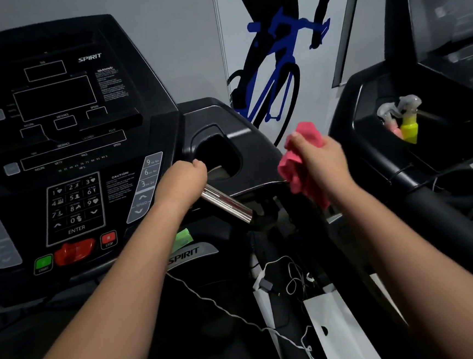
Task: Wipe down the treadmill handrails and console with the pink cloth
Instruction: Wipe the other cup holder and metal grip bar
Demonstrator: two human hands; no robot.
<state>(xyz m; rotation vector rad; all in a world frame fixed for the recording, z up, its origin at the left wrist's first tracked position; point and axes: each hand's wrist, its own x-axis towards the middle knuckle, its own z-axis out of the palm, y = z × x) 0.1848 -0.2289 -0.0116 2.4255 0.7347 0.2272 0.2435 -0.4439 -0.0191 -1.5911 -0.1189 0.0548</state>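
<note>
Mid-frame, both grips closed: left hand (182,181) round a shiny chrome handrail bar (227,206), right hand (321,162) round a crumpled pink cloth (297,168).

The pink cloth (300,165) is scrunched up in a bunch. The right hand (322,160) holds it up, off to the right of the console (62,131). The console is black, with dark screens, number keys and a red button. The silver handrail (227,204) is shiny and slants down. The left hand (184,181) grips its top end.
</note>
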